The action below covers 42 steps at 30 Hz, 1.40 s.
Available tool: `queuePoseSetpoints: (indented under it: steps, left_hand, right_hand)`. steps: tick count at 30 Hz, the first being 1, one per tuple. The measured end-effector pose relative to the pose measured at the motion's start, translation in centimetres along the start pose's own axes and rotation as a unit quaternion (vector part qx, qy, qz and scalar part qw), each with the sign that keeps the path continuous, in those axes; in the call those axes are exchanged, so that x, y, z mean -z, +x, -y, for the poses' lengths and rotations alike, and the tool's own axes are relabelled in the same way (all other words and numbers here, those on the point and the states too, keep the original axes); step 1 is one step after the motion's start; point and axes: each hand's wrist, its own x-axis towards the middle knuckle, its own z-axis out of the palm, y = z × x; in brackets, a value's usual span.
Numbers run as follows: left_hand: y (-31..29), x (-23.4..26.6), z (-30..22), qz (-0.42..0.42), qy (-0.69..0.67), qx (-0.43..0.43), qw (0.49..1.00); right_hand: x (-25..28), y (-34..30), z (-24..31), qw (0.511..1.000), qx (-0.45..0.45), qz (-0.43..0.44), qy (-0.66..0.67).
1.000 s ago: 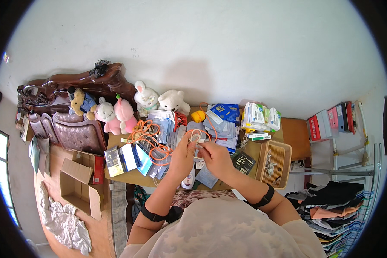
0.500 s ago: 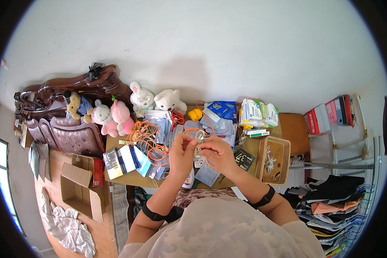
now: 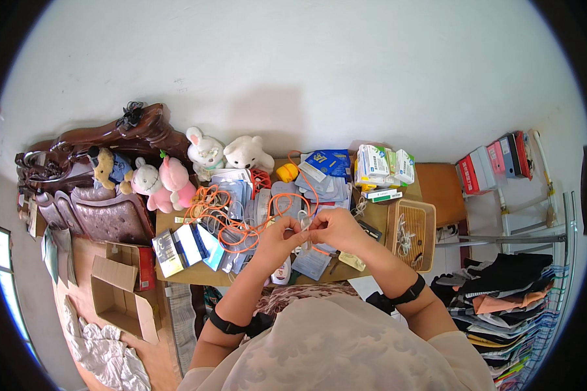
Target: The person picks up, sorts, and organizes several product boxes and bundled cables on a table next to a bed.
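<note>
Between left hand (image 3: 278,240), right hand (image 3: 336,229) | white cable (image 3: 306,223) | long axis front-back

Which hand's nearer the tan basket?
Right. The right hand is left of the tan basket, with a gap between them. The left hand is farther left, beyond the right hand as seen from the basket.

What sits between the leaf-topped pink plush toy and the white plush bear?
In the head view, a white plush rabbit sits between the pink plush toy and the white plush bear.
</note>
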Motion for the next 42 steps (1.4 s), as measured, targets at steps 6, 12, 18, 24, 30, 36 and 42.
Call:
queuePoseSetpoints:
  steps: [6,12,18,24,30,36,42]
  left_hand:
    - [-0.6,-0.4,-2.9,-0.023,-0.023,-0.019,0.999]
    - [-0.8,-2.0,-3.6,-0.072,0.194,-0.171,0.963]
    - [0.4,-4.1,-4.0,-0.13,0.286,-0.254,0.915]
    - [1.5,-6.7,-4.3,-0.081,0.415,-0.344,0.838]
    - [3.0,-10.2,-1.1,0.072,0.464,-0.344,0.813]
    - [4.5,-9.8,0.4,0.068,0.382,-0.242,0.889]
    - [0.1,-1.2,7.3,-0.019,0.468,-0.042,0.883]
  right_hand:
    - [-0.5,-0.5,-0.1,0.996,-0.025,-0.031,0.082]
    - [0.7,-0.8,-1.1,0.943,-0.088,-0.029,0.319]
    - [1.1,-1.7,-2.2,0.927,-0.091,-0.055,0.36]
    - [2.2,-3.0,-4.4,0.918,-0.059,-0.096,0.38]
    - [5.3,-5.4,-9.0,0.965,-0.076,-0.065,0.241]
    - [10.9,-8.0,-22.3,0.913,-0.167,-0.348,0.129]
    - [16.0,-11.1,-31.0,0.858,-0.281,-0.376,-0.206]
